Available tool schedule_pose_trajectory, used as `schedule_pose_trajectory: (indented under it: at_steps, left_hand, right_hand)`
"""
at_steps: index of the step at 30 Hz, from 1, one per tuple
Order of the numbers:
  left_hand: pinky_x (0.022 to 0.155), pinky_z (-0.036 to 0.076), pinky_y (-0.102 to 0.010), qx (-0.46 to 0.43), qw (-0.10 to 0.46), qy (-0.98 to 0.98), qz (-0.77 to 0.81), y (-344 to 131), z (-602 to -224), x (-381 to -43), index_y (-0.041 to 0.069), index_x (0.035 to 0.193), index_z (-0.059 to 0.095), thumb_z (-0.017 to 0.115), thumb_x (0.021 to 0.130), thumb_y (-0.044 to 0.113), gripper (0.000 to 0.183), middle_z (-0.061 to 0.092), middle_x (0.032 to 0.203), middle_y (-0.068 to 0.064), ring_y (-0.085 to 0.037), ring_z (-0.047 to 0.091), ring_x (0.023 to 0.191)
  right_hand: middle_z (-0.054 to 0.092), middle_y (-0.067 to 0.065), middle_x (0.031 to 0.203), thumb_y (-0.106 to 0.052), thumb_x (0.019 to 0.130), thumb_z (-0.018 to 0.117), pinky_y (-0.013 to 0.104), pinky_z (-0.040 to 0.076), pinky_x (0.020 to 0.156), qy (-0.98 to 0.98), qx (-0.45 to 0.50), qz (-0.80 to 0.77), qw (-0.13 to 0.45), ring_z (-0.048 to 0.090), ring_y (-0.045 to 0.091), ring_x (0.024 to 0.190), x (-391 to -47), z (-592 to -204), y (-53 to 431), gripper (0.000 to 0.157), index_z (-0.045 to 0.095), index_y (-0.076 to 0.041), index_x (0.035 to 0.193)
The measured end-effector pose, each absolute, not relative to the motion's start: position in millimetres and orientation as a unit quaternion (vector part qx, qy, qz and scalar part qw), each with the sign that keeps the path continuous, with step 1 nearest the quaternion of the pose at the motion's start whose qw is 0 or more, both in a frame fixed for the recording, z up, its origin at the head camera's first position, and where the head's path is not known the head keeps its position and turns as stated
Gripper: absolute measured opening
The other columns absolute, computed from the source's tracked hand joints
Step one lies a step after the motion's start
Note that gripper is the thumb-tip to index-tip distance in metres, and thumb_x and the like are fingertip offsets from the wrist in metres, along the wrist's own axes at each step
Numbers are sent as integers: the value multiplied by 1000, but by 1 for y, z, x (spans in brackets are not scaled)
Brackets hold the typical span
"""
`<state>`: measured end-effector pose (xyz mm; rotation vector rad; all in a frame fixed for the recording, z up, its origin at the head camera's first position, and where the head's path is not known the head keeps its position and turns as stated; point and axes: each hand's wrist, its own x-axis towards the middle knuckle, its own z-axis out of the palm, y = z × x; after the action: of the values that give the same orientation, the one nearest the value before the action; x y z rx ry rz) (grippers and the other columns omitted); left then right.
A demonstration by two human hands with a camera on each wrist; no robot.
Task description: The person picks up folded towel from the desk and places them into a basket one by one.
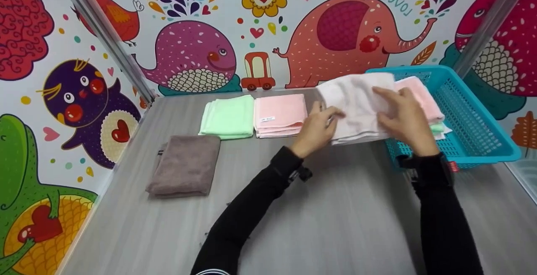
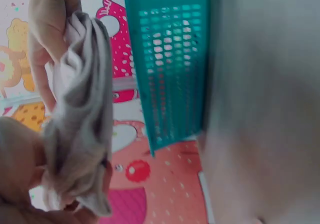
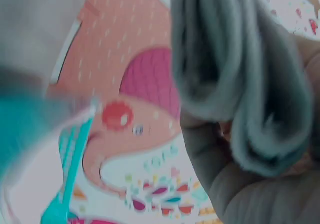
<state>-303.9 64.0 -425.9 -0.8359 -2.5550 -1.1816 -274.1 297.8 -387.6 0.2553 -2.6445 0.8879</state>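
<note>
Both hands hold a folded pale pinkish-white towel (image 1: 358,107) raised above the table, near the basket. My left hand (image 1: 315,130) grips its left side, thumb on the front face. On the right side, my right hand (image 1: 405,120) grips it with the thumb and fingers spread over the cloth. Layered folds of this towel (image 2: 82,114) show edge-on in the left wrist view. In the right wrist view the rounded folds of the towel (image 3: 270,134) lie against my right hand (image 3: 225,184).
A turquoise basket (image 1: 499,159) stands at the right, with a pink towel (image 1: 421,97) on top of other folded cloths inside. Along the back wall lie a folded green towel (image 1: 228,118) and a pink towel (image 1: 281,111). A brown towel (image 1: 184,166) lies front left.
</note>
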Motion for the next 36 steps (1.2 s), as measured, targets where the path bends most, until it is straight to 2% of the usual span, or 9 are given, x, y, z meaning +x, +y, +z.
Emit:
schedule_pose_trajectory:
  at_steps: [5, 9, 13, 18, 21, 27, 30, 33, 36]
  left_hand:
    - [98, 43, -18, -305, 74, -854, -416, 106, -410, -320, 7, 133, 69, 60, 98, 4, 36, 50, 132, -22, -21, 52, 113]
    - [93, 38, -13, -322, 43, -852, -410, 138, -399, -334, 6, 145, 60, 65, 95, 7, 50, 46, 141, -22, -19, 48, 116]
    - [89, 36, -11, -337, 13, -858, -387, 166, -397, -345, 7, 155, 48, 62, 100, 12, 57, 39, 154, -22, -16, 46, 122]
    - [79, 35, -15, -335, -13, -880, -337, 191, -402, -352, 12, 161, 37, 52, 108, 15, 55, 31, 165, -17, -10, 49, 107]
    - [79, 35, -16, -328, -29, -890, -316, 202, -407, -357, 16, 162, 34, 49, 109, 18, 55, 29, 168, -13, -8, 53, 107]
    - [108, 39, -16, -300, -65, -923, -230, 216, -422, -361, 28, 167, 20, 47, 110, 43, 64, 11, 174, -9, -9, 45, 143]
    - [120, 33, -21, -285, -47, -945, -150, 223, -428, -359, 36, 166, 17, 39, 110, 52, 63, 4, 176, -9, -13, 29, 156]
    - [127, 23, -25, -274, -20, -960, -64, 227, -433, -357, 38, 165, 20, 30, 110, 56, 59, 5, 176, 0, -14, 16, 160]
    - [129, 13, -29, -268, -8, -963, -6, 229, -436, -356, 39, 164, 26, 24, 110, 58, 57, 12, 174, 13, -9, 13, 160]
  right_hand:
    - [48, 29, 128, -5, 95, 69, 59, 48, 91, -930, 14, 313, 194, 45, 45, 115, -283, -372, 331, 48, 63, -11, 142]
    - [48, 31, 134, -4, 95, 64, 69, 44, 104, -923, -34, 312, 222, 46, 48, 124, -295, -366, 357, 43, 64, -9, 138]
    - [50, 31, 135, -1, 96, 60, 68, 42, 105, -918, -73, 300, 247, 48, 50, 123, -308, -366, 376, 43, 66, -9, 138]
    - [52, 28, 137, -1, 98, 55, 65, 41, 107, -909, -118, 293, 271, 50, 50, 122, -325, -375, 390, 44, 66, -10, 139]
    - [50, 29, 143, -2, 100, 53, 64, 39, 112, -903, -143, 298, 275, 50, 53, 128, -332, -384, 395, 46, 61, -10, 145]
    - [39, 38, 151, 0, 101, 49, 65, 32, 118, -911, -127, 300, 254, 43, 59, 136, -345, -409, 407, 57, 39, 1, 157]
    - [34, 42, 152, 2, 99, 47, 64, 29, 120, -921, -121, 290, 230, 39, 59, 139, -349, -421, 412, 64, 26, 7, 159]
    - [21, 38, 162, 6, 99, 46, 63, 22, 123, -928, -109, 302, 192, 28, 57, 148, -351, -429, 418, 72, 14, 6, 163]
    - [7, 31, 170, 7, 97, 51, 64, 16, 124, -934, -78, 316, 146, 15, 54, 154, -352, -435, 425, 76, 14, 5, 163]
